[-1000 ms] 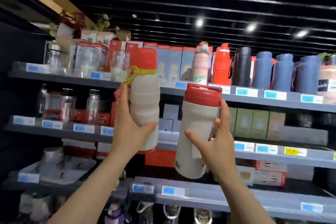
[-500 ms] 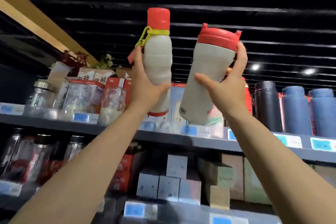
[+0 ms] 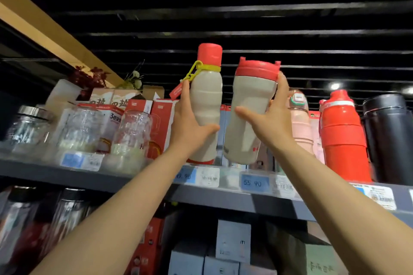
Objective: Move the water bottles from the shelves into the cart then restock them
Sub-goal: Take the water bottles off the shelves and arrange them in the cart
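My left hand (image 3: 188,123) grips a ribbed beige bottle (image 3: 206,105) with a red cap, a yellow loop and a red tag, its red base at the top shelf (image 3: 143,182) edge. My right hand (image 3: 269,123) grips a wider beige bottle (image 3: 248,114) with a broad red lid, tilted slightly and just above the shelf. Both bottles stand side by side in a gap of the top shelf row. To the right stand a pink bottle (image 3: 300,118), a red bottle (image 3: 342,131) and a black flask (image 3: 390,136).
Glass jars (image 3: 89,129) and red boxes (image 3: 154,118) fill the top shelf to the left. Blue and white price tags (image 3: 252,182) line the shelf edge. The shelf below holds grey boxes (image 3: 232,241), red boxes and glass bottles (image 3: 64,219). A black slatted ceiling is overhead.
Both hands have lowered the two beige bottles from well above the shelf down to its level, into the gap in the top row. The view has come closer to the shelf.
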The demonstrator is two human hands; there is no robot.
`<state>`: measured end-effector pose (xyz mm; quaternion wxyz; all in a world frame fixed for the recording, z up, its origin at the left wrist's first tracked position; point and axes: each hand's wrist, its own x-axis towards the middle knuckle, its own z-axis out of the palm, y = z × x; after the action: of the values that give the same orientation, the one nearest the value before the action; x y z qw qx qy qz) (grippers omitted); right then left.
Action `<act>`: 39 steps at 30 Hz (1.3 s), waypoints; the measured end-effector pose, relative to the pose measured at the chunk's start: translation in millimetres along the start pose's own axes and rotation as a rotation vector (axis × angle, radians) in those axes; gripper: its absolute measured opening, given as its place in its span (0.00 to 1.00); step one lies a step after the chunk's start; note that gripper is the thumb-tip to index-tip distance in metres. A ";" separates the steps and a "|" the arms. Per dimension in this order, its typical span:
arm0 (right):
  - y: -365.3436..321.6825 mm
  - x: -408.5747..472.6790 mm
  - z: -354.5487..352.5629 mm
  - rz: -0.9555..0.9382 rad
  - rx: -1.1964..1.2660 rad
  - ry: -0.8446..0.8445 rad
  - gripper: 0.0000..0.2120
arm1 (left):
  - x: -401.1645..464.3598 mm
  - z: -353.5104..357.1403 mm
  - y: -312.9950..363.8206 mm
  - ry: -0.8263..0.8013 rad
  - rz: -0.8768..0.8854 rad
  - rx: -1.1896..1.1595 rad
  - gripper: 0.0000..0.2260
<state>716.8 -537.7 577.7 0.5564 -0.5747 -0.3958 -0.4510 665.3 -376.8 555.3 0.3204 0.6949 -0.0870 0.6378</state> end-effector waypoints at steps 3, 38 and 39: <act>13.6 -1.7 7.3 0.051 -0.038 -0.084 0.49 | 0.5 6.1 -14.7 -0.051 -0.049 -0.007 0.55; 31.1 -36.1 8.1 0.044 -0.523 -0.246 0.49 | -11.3 21.1 -25.7 -0.194 -0.122 0.442 0.49; 31.3 -37.0 8.5 0.045 -0.528 -0.247 0.48 | -11.5 20.7 -25.9 -0.192 -0.127 0.446 0.48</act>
<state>737.0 -529.6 533.6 0.3450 -0.7590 -0.3164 -0.4526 694.3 -371.4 536.2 0.1889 0.8098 0.0697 0.5511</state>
